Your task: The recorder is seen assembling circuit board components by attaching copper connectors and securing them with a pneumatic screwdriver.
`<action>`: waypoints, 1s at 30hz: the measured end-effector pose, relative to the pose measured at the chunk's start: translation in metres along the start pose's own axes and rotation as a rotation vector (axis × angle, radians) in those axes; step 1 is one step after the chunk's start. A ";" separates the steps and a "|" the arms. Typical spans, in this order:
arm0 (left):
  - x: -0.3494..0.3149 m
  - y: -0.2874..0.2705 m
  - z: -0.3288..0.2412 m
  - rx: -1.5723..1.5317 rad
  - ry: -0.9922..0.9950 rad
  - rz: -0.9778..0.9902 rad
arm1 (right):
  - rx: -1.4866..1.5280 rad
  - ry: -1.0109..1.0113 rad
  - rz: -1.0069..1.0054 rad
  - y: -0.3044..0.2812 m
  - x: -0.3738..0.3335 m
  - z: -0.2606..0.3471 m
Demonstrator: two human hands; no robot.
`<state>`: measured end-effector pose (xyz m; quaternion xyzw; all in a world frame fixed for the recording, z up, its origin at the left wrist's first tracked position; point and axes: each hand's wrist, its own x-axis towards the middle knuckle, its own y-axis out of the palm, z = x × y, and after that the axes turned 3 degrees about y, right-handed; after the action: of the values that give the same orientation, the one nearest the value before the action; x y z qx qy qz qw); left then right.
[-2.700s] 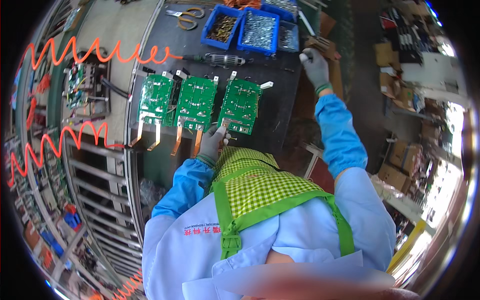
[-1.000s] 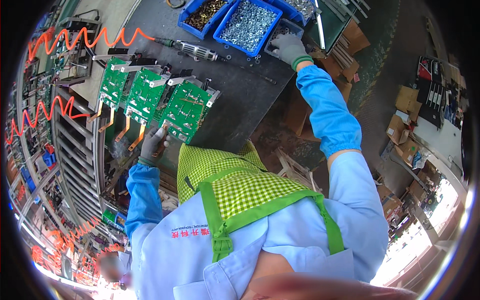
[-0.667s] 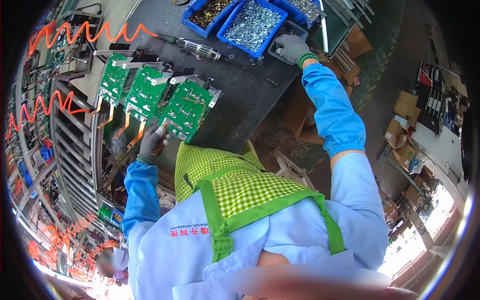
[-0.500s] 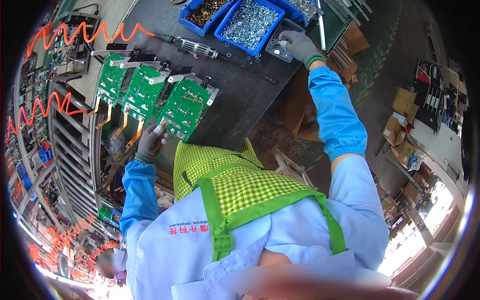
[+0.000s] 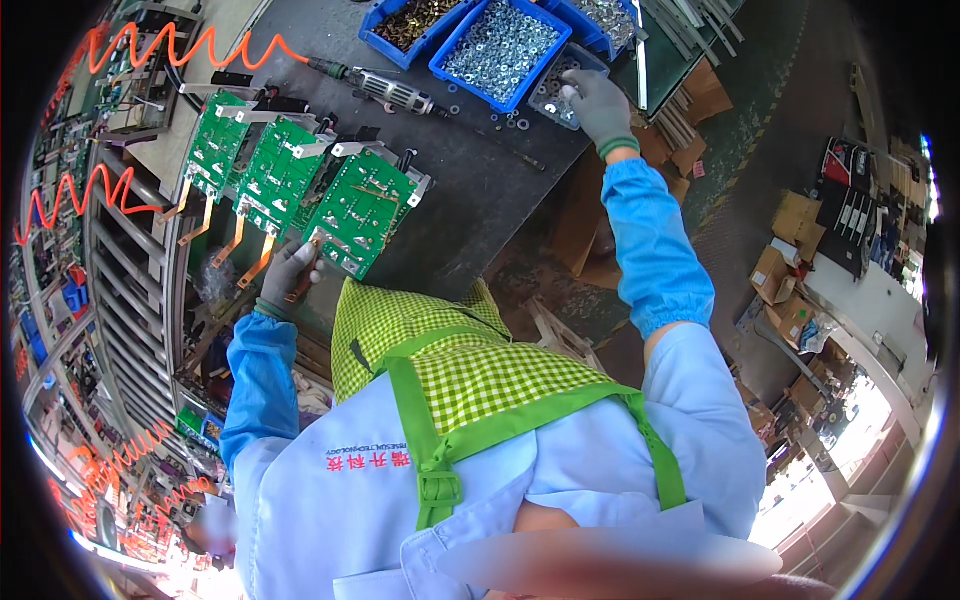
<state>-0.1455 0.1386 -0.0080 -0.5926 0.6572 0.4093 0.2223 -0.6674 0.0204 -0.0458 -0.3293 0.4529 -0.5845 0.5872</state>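
My left hand (image 5: pixel 287 277), in a grey glove, is closed around a copper strip (image 5: pixel 299 291) at the near corner of the closest green circuit board (image 5: pixel 362 212). Two more boards, a middle one (image 5: pixel 283 172) and a far-left one (image 5: pixel 216 145), stand in line with it, copper strips sticking out toward me. My gloved right hand (image 5: pixel 602 112) is over the near-right edge of a small clear tray (image 5: pixel 551 98) of washers. Its fingertips are drawn together; anything between them is too small to make out.
A blue bin (image 5: pixel 497 48) of washers sits beside another blue bin (image 5: pixel 408 28) of brass-coloured fasteners. An air screwdriver (image 5: pixel 395 93) on an orange coiled hose (image 5: pixel 215 55) lies behind the boards, its long bit pointing right. Loose washers (image 5: pixel 512 124) lie on the dark tabletop (image 5: pixel 455 215). Metal rollers (image 5: pixel 128 290) run at left.
My right hand has drawn back a little toward me from the middle of the clear tray. My left hand stays on the copper strip. The whole view has shifted slightly.
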 end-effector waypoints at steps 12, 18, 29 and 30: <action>-0.005 -0.001 -0.002 0.038 -0.019 0.018 | -0.400 -0.017 0.191 0.006 0.033 0.013; -0.002 0.006 -0.003 0.047 -0.008 -0.034 | 0.281 -0.062 -0.030 -0.016 0.053 -0.011; -0.008 0.011 -0.004 0.091 -0.002 -0.011 | -0.396 -0.121 0.150 0.014 0.073 0.088; -0.005 0.008 -0.004 0.095 0.013 0.017 | -0.438 -0.136 0.174 0.023 0.080 0.083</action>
<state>-0.1512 0.1378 0.0006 -0.5784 0.6822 0.3757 0.2426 -0.5897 -0.0677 -0.0479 -0.4469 0.5550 -0.3961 0.5791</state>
